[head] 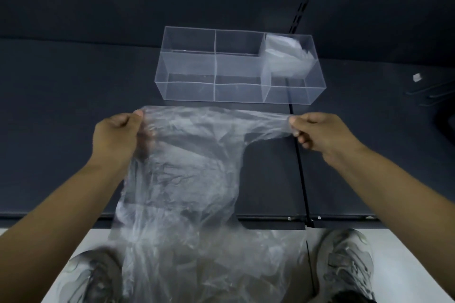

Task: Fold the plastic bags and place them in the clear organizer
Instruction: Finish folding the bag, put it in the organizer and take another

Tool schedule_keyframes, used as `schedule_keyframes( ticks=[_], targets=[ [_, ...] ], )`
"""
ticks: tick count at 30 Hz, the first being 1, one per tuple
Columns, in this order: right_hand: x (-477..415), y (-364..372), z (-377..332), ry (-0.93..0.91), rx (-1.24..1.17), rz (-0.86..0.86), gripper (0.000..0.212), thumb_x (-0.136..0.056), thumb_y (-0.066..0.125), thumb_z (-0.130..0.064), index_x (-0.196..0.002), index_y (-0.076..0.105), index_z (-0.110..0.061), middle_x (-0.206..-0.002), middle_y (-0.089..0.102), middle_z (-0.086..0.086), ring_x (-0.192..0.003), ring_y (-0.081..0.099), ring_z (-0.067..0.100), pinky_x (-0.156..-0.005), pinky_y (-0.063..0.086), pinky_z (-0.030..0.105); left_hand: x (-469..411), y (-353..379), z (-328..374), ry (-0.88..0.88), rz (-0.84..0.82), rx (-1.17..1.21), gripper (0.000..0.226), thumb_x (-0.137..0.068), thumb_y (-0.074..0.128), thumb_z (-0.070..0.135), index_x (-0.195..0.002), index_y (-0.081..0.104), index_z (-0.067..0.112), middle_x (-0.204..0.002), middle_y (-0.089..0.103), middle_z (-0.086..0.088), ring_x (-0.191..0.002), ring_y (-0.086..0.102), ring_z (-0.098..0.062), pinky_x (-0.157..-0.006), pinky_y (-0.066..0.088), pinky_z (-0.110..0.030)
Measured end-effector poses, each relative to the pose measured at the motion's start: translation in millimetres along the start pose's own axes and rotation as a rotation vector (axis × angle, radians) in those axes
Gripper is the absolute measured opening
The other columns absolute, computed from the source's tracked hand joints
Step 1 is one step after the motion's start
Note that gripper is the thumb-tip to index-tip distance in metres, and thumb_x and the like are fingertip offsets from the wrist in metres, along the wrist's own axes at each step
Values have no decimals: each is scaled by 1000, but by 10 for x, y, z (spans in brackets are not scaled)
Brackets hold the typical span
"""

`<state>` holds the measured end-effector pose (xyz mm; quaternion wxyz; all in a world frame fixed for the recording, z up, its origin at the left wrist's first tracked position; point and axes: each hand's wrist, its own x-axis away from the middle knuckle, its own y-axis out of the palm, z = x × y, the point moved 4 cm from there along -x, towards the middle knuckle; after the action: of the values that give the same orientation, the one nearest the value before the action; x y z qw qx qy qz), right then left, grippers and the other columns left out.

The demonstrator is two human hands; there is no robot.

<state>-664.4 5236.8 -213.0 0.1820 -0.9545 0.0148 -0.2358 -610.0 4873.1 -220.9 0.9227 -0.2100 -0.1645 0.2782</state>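
Dark table [73,106], hands [115,135] [322,133] pinching clear bag [192,167], bottom blurred

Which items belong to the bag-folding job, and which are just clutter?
Job: plastic bag, gripped by left hand and right hand; clear organizer; folded plastic in its right compartment.
Lying about: small white object, thin dark rods, far right.

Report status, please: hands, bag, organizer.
Left hand and right hand both grip the plastic bag, stretched out, not yet folded. Organizer: folded plastic in right compartment. Nothing in the way.
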Motion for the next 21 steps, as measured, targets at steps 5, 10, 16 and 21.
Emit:
schedule_keyframes(
  ticks=[5,10,16,21],
  targets=[
    [-155,-298,18,-50,-60,128,23,-88,68,-21,-66,65,-15,-51,57,-10,-42,44,0,-44,41,12,-56,81,-8,-249,-94,287,26,-94,59,28,-72,64,16,-56,66,5,-41,60,-7,-45,49,-17],
    [-358,-468,28,-99,6,297,15,-93,58,-14,-98,68,-5,-67,58,1,-54,49,4,-47,42,12,-114,101,41,-327,-182,354,28,-101,45,28,-83,61,15,-78,68,-2,-53,67,-9,-66,54,-24],
    [170,-507,213,-39,113,199,38,-93,54,-44,-95,67,-9,-76,61,-1,-66,56,12,-58,44,25,407,-93,39,238,-15,-213,22,-98,49,27,-112,63,17,-108,58,4,-94,55,-9,-84,37,-15],
    [993,-367,423,160,115,-67,61,-64,54,-75,-86,71,-20,-78,74,-2,-70,71,15,-64,54,29,1211,177,-157,571,-252,-519,50,-102,34,37,-143,41,8,-149,37,-2,-141,26,-17,-116,15,-31]
  ],
)
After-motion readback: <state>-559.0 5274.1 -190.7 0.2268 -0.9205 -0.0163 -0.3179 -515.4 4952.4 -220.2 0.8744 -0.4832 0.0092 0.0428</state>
